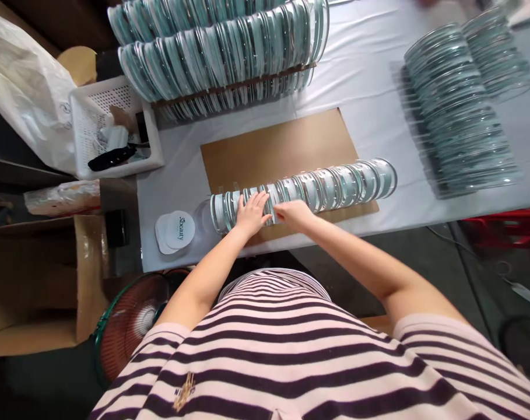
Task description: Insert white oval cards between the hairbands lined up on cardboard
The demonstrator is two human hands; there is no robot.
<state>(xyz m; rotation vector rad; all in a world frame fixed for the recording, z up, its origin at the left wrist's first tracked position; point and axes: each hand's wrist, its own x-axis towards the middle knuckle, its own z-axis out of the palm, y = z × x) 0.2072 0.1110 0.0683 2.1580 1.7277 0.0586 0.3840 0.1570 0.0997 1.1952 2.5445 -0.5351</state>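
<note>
A long row of round, clear glass pieces with rims (pixel 347 185) lies on its side across a flat brown cardboard sheet (pixel 282 140). On the left part of this row rests my left hand (pixel 252 213), its fingers spread over the glass. Just right of it, my right hand (pixel 295 214) is closed against the near side of the row. Whatever its fingertips pinch, if anything, is hidden. White round cards (pixel 180 229), the top one printed with "beauty", lie left of the row near the table's front edge.
Further long rows of similar glass (pixel 221 55) lie at the back. Stacked glass (pixel 463 114) stands at the right. A white plastic basket (pixel 79 125) holds a black-handled tool. Below left are a cardboard box (pixel 87 286) and a fan (pixel 133 321).
</note>
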